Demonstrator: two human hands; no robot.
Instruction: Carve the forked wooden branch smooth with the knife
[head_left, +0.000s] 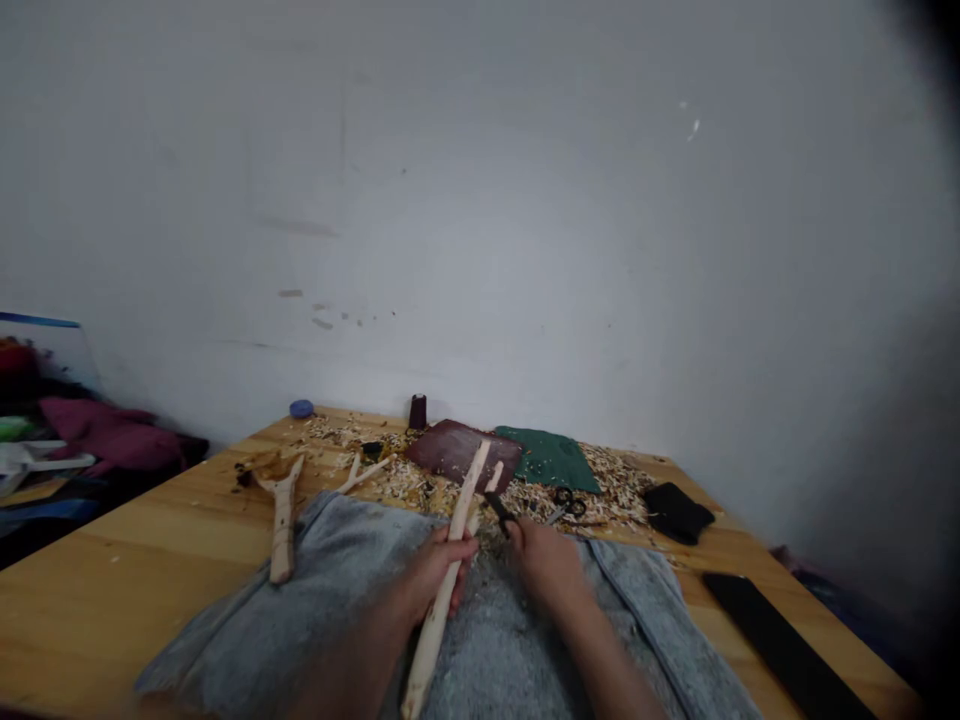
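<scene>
My left hand [439, 570] is closed around a long pale peeled stick [450, 575] that runs from the bottom of the view up toward the wall. My right hand [544, 560] grips a small dark-bladed knife [498, 511], its blade next to the stick's forked upper part. Both hands rest over a grey towel [322, 590] spread on the wooden table [112, 590].
A forked branch [283, 525] and a smaller fork [365, 472] lie to the left. Wood shavings [607, 490] cover the far table, with a dark red pad [457, 450], green mat [551, 458], scissors [568, 503], black pouch [676, 512], black strop [784, 650], dark cup [418, 411], blue lid [301, 408].
</scene>
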